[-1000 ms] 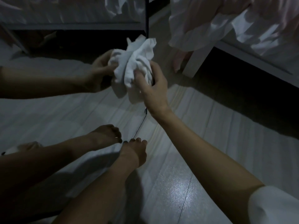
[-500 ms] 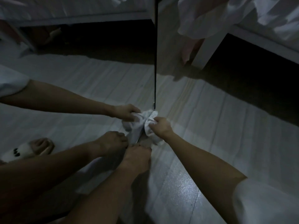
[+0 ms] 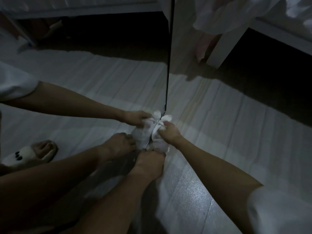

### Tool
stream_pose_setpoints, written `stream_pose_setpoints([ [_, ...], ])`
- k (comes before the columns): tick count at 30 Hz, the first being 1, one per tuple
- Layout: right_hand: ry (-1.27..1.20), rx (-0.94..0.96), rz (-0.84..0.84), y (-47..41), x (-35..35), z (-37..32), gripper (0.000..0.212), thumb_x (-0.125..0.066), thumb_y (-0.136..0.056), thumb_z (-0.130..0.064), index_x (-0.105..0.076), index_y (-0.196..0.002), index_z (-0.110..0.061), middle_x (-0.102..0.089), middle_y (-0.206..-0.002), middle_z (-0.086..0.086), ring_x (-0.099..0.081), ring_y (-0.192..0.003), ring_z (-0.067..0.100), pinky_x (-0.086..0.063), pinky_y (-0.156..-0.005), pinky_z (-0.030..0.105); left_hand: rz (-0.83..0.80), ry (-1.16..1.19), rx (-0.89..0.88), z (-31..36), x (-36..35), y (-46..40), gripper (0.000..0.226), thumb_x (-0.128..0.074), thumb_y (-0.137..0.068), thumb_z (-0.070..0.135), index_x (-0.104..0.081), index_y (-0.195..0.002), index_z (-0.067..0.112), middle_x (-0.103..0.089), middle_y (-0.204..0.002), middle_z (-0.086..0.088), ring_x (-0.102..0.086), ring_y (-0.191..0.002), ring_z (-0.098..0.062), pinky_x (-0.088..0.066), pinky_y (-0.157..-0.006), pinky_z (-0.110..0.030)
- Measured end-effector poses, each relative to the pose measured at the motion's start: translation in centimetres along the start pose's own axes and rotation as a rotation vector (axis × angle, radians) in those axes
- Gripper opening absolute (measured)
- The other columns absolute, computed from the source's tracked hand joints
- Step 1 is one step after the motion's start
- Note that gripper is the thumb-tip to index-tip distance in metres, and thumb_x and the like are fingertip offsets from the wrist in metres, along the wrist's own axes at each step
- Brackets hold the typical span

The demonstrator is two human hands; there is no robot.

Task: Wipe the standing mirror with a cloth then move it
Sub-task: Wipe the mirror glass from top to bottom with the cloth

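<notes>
At frame centre, the right hand (image 3: 169,132) is clenched on a bunched white cloth (image 3: 159,141), pressing it against the standing mirror's (image 3: 101,78) lower right corner.

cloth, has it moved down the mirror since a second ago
Yes. The cloth in the right hand has dropped from partway up the mirror edge to its bottom corner, next to the foot on the floor.
</notes>
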State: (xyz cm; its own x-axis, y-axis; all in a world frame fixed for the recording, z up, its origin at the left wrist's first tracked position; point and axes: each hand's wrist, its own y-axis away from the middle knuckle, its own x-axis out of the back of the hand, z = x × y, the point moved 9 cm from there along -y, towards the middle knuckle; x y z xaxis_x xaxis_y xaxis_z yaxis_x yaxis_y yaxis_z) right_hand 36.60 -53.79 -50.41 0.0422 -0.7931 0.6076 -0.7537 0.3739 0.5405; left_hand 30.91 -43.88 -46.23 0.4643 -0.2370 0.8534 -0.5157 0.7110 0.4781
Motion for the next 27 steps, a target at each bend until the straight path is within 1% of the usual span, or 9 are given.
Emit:
stream_pose_setpoints([
  [3, 0.022, 0.022, 0.109, 1.0, 1.6, -0.2, 0.044, -0.046, -0.085, -0.031, -0.052, -0.123, -0.009, -0.057, -0.123, 0.019, -0.053, -0.111, 0.036, -0.043, -0.089, 0.034, 0.014, -0.006, -0.003, -0.3, -0.2, 0.1, 0.032, -0.043, -0.092, 0.018, -0.048, -0.122, 0.009, -0.051, -0.127, -0.013, -0.048, -0.118, -0.03, -0.037, -0.099, -0.038],
  [6, -0.276, 0.14, 0.368, 3.4, 6.5, -2.0, 0.029, -0.048, -0.083, -0.025, -0.058, -0.103, -0.006, -0.062, -0.097, 0.013, -0.059, -0.092, 0.028, -0.048, -0.078, 0.036, 0.016, -0.019, -0.007, -0.5, -0.2, 0.4, 0.033, -0.043, -0.092, 0.02, -0.047, -0.123, 0.009, -0.051, -0.128, -0.014, -0.048, -0.119, -0.032, -0.039, -0.095, -0.037],
  [8, -0.473, 0.329, 0.45, 5.7, 9.0, -4.4, 0.022, -0.048, -0.077, -0.023, -0.056, -0.091, -0.007, -0.055, -0.079, 0.002, -0.053, -0.074, 0.009, -0.044, -0.064, 0.023, -0.006, -0.012, -0.01, -0.6, -0.4, 0.3, 0.033, -0.042, -0.093, 0.019, -0.047, -0.124, 0.009, -0.05, -0.129, -0.014, -0.047, -0.119, -0.032, -0.04, -0.094, -0.036],
  [10, -0.575, 0.529, 0.452, 8.0, 9.9, -7.2, 0.01, -0.051, -0.078, -0.016, -0.053, -0.088, -0.012, -0.049, -0.073, -0.007, -0.045, -0.064, -0.002, -0.039, -0.06, 0.013, -0.032, -0.003, -0.013, -0.7, -0.7, 0.2, 0.031, -0.044, -0.093, 0.02, -0.049, -0.121, 0.008, -0.05, -0.128, -0.014, -0.048, -0.118, -0.031, -0.041, -0.093, -0.037],
  [14, -0.463, 0.716, 0.343, 9.2, 7.7, -10.3, 0.014, -0.053, -0.085, -0.011, -0.056, -0.098, -0.017, -0.054, -0.084, -0.014, -0.053, -0.077, 0.006, -0.044, -0.07, 0.022, -0.101, -0.046, -0.024, -0.6, -1.5, 0.8, 0.035, -0.045, -0.093, 0.022, -0.046, -0.125, 0.008, -0.048, -0.127, -0.016, -0.045, -0.119, -0.032, -0.043, -0.095, -0.041],
  [19, -0.238, 0.474, 0.191, 5.5, 3.1, -5.5, 0.016, -0.053, -0.089, -0.009, -0.056, -0.105, -0.006, -0.055, -0.092, 0.0, -0.052, -0.083, 0.014, -0.038, -0.067, 0.01, -0.06, -0.071, -0.034, -0.2, -1.3, 2.0, 0.03, -0.042, -0.094, 0.02, -0.051, -0.12, 0.009, -0.052, -0.129, -0.013, -0.05, -0.118, -0.031, -0.042, -0.094, -0.039],
  [23, 0.072, 0.181, -0.044, 3.1, -1.7, -1.1, 0.029, -0.051, -0.092, -0.016, -0.056, -0.118, -0.004, -0.06, -0.117, 0.016, -0.056, -0.106, 0.03, -0.038, -0.079, 0.022, -0.022, -0.119, -0.059, 0.0, -1.0, 2.6, 0.03, -0.043, -0.094, 0.02, -0.051, -0.122, 0.012, -0.053, -0.13, -0.011, -0.051, -0.118, -0.029, -0.044, -0.095, -0.043],
  [25, 0.157, 0.097, 0.02, 3.2, -1.3, -0.5, 0.03, -0.05, -0.09, -0.022, -0.058, -0.116, -0.009, -0.061, -0.118, 0.017, -0.057, -0.107, 0.032, -0.04, -0.081, 0.025, -0.037, -0.131, -0.077, 0.0, -1.4, 3.0, 0.029, -0.044, -0.093, 0.021, -0.05, -0.121, 0.013, -0.053, -0.129, -0.01, -0.05, -0.118, -0.029, -0.043, -0.092, -0.042],
  [27, 0.013, 0.122, 0.188, 4.5, 1.4, -1.7, 0.025, -0.05, -0.087, -0.021, -0.06, -0.108, -0.012, -0.064, -0.106, 0.014, -0.06, -0.097, 0.03, -0.044, -0.08, 0.029, -0.063, -0.161, -0.078, -0.5, -2.0, 3.1, 0.029, -0.043, -0.093, 0.021, -0.049, -0.119, 0.012, -0.054, -0.127, -0.012, -0.05, -0.118, -0.031, -0.042, -0.091, -0.041],
])
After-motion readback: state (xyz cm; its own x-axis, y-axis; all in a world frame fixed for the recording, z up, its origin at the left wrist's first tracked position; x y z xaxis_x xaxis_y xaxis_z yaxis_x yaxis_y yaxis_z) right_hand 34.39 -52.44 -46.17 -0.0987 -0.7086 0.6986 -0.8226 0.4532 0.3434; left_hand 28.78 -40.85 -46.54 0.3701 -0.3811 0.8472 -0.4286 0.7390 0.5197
